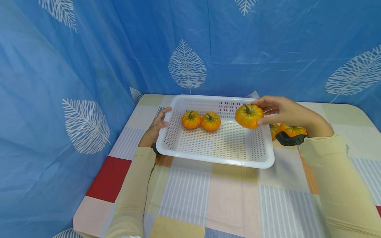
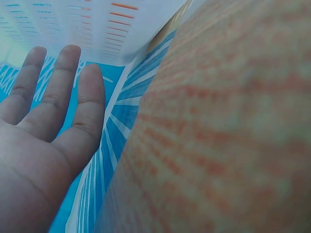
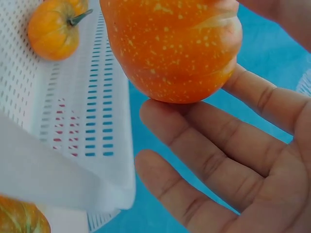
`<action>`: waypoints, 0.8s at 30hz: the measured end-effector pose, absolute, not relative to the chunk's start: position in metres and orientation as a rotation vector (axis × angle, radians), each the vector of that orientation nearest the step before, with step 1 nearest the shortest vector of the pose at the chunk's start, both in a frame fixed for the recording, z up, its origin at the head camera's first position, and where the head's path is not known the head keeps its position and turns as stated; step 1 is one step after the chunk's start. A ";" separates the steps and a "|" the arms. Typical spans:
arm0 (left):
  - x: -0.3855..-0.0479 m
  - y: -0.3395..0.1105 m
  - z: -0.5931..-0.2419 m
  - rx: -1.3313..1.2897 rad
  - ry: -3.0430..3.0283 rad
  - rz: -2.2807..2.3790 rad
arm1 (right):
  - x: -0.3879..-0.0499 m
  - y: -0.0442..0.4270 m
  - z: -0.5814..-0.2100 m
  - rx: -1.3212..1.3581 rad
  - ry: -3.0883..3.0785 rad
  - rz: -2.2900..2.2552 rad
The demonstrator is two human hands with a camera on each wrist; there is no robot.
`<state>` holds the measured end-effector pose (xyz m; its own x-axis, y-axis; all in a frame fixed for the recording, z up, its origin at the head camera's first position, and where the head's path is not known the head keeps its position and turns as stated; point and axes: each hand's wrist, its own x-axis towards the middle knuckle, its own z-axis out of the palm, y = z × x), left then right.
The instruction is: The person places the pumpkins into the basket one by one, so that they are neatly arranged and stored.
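A small orange pumpkin (image 1: 249, 116) is pinched in my right hand (image 1: 278, 109), above the right end of a white plastic basket (image 1: 208, 158). The right wrist view shows the speckled side of this held pumpkin (image 3: 175, 53), with fingers below it and the thumb at the upper right. Inside the basket, towards its back left, sit two similar pumpkins side by side, the left pumpkin (image 1: 191, 119) and the right pumpkin (image 1: 210, 121). My left hand (image 1: 154, 129) is at the basket's left rim; in the left wrist view its fingers (image 2: 63, 82) extend towards the slotted wall.
More pumpkins (image 1: 292, 130) lie on the table right of the basket, partly hidden by my right wrist and its black strap (image 1: 289, 138). A patchwork cloth (image 1: 232, 198) covers the table. Blue curtains (image 1: 268, 49) with white leaves hang behind and to the left.
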<state>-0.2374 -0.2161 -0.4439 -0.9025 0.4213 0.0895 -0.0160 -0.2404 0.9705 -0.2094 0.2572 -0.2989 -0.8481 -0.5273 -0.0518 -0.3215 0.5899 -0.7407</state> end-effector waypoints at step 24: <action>-0.237 -0.216 -0.442 0.472 1.793 2.178 | -0.245 0.229 -0.321 -0.590 2.415 -1.147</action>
